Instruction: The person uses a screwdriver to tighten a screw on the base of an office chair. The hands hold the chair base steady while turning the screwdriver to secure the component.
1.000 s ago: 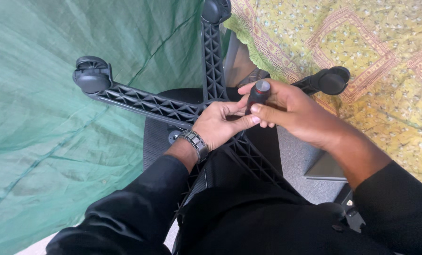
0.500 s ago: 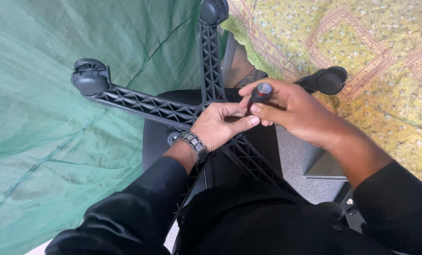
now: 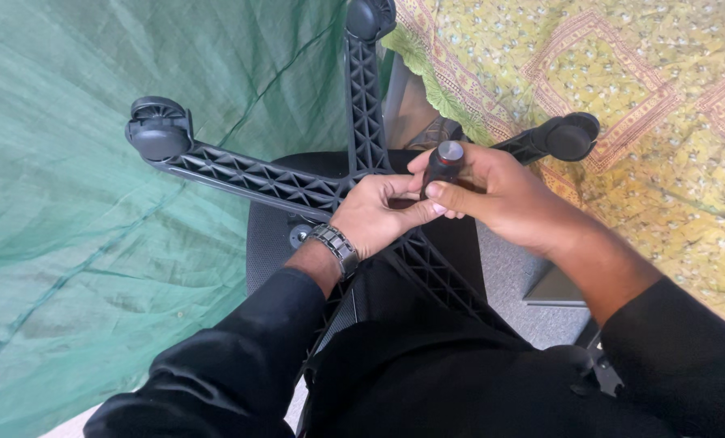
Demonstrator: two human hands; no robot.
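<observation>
Right hand [image 3: 512,199] amid castor-tipped chair base [image 3: 257,178] spokes

Upright black gas cylinder [image 3: 444,166], metal-tipped

Chair base [image 3: 298,185] upside down on top of the seat [image 3: 269,235], spokes spreading out like a star. One wheel [image 3: 158,130] far left, one wheel [image 3: 370,16] at the top, one wheel [image 3: 572,136] to the right. Cylinder [image 3: 442,166] standing up from the middle hub, left hand [image 3: 379,215] and right hand [image 3: 500,195] touching around it. Netting [image 3: 70,227] on the left, patterned cloth [image 3: 622,73] on the right.
</observation>
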